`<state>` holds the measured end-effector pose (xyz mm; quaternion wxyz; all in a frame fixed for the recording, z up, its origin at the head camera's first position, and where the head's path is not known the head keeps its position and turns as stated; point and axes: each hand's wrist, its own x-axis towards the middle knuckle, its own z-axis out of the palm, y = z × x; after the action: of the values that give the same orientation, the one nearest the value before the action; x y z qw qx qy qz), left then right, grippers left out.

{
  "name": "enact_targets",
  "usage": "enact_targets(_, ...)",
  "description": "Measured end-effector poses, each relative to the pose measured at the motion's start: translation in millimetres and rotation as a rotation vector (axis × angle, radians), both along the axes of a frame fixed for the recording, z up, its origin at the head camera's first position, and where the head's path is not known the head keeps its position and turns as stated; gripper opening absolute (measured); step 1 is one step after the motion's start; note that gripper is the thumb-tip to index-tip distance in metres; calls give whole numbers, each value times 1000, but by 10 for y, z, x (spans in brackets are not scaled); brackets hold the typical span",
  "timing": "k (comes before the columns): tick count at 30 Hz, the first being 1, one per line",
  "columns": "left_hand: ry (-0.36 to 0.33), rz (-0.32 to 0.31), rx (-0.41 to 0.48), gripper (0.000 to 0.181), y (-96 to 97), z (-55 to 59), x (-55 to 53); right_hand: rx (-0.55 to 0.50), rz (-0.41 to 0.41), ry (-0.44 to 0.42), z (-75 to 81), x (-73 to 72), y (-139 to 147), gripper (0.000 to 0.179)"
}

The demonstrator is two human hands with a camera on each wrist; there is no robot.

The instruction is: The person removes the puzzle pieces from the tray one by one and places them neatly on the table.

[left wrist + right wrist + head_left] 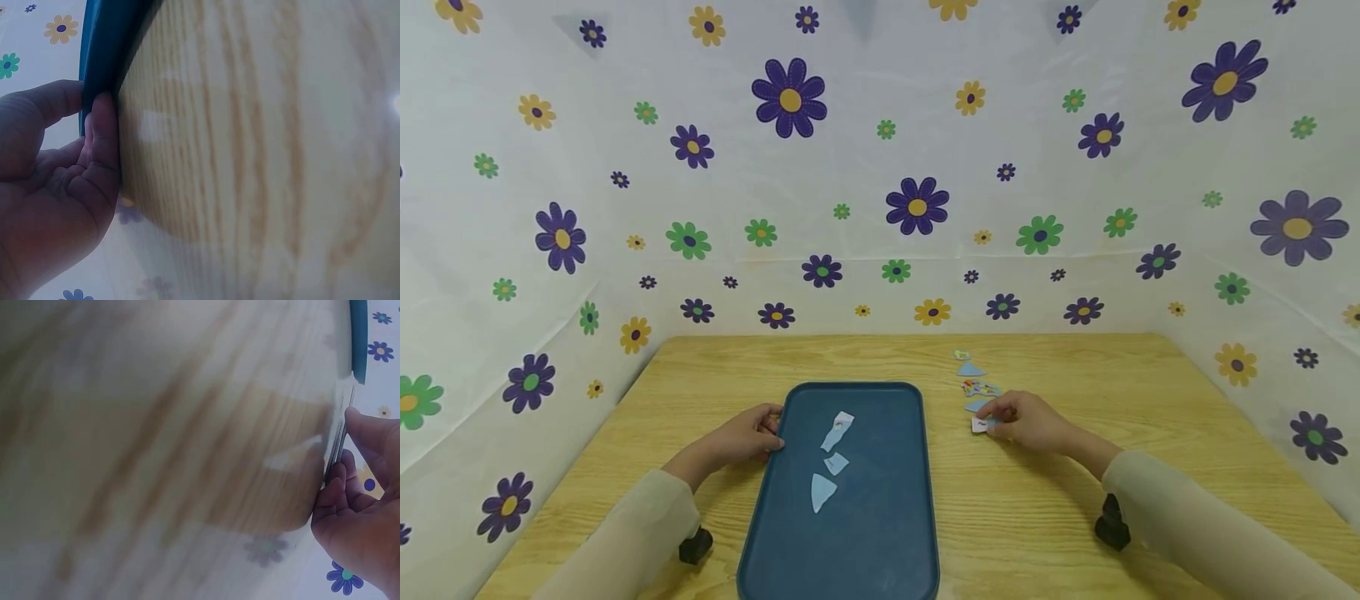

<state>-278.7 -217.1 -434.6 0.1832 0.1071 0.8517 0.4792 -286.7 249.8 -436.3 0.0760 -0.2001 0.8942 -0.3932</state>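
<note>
My left hand [747,435] grips the left rim of a dark blue tray [880,533]. In the left wrist view the thumb and curled fingers meet at the tray's edge [103,44]. Right of the tray, my right hand [1026,421] pinches a thin white and light-blue puzzle piece [979,425] with a small dark mark. In the right wrist view that piece [350,400] shows edge-on between thumb and fingers. On the tray lie a long light-blue piece [837,432] with a white end, a small light-blue piece [836,463] and a pointed one [822,492].
Beyond my right hand several pieces form a column on the wooden table [1075,367]: a light-blue one [975,406], a multicoloured one [980,387], a light-blue triangle [970,369] and a small yellowish one [962,355]. A flower-patterned sheet [850,167] encloses the table's back and sides.
</note>
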Motion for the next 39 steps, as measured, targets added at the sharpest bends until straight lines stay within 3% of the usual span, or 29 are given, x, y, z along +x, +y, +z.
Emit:
enact_targets(17,-9,7,5,60,-16,-38,-28,61,-28,58,-36,-32,-33,19)
enact_targets(24,-15,23,-1,58,-18,-49,-38,68,-36,44,-22,-31,-43,19)
enact_targets(39,1,-3,-1,60,-11,-26,-29,49,-13,38,22,-18,-28,20)
